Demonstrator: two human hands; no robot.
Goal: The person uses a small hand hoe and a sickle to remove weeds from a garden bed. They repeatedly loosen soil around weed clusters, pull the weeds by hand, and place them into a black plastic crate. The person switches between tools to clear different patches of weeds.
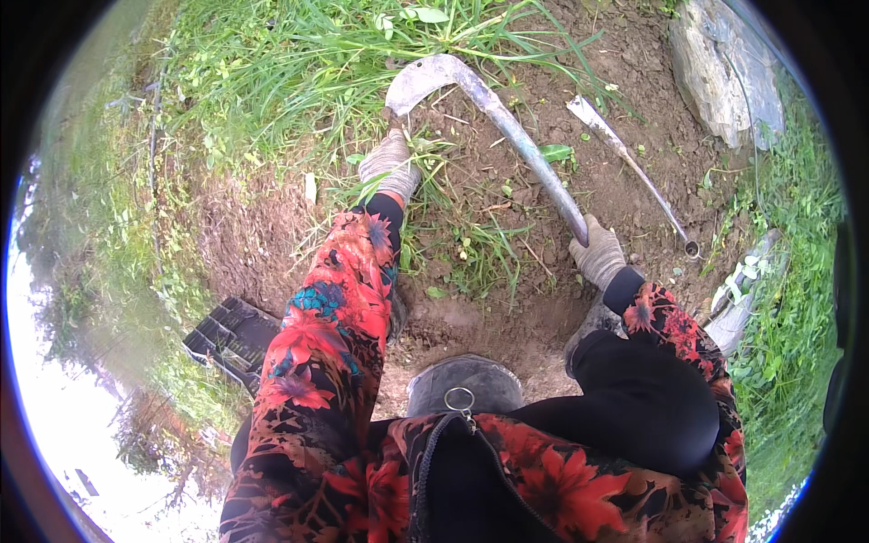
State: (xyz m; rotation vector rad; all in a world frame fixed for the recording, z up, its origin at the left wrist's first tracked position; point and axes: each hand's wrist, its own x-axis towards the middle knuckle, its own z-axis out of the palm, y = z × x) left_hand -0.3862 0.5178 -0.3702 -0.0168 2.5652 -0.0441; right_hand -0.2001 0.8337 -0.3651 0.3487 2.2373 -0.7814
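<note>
My right hand (599,252), in a knitted glove, grips the lower end of a metal-handled sickle (523,139). Its shaft slants up and left to a broad, hooked blade with a small hole in it. My left hand (392,163), also gloved, is just below the blade's tip, where a small brown bit sits between glove and metal. Green grass blades (431,163) lie over and beside this glove; whether the fingers hold any is unclear. Beyond the sickle's shaft, a slim metal hand tool (631,163) with a flat end and hollow socket lies on the soil.
Tall grass (326,61) grows ahead. Cut or loose grass (485,254) lies on bare soil between my arms. A large rock (723,75) stands upper right, a grey log-like piece (743,298) lower right. Left of me is a black plastic crate (234,336); under me, a dark round-edged object (465,387).
</note>
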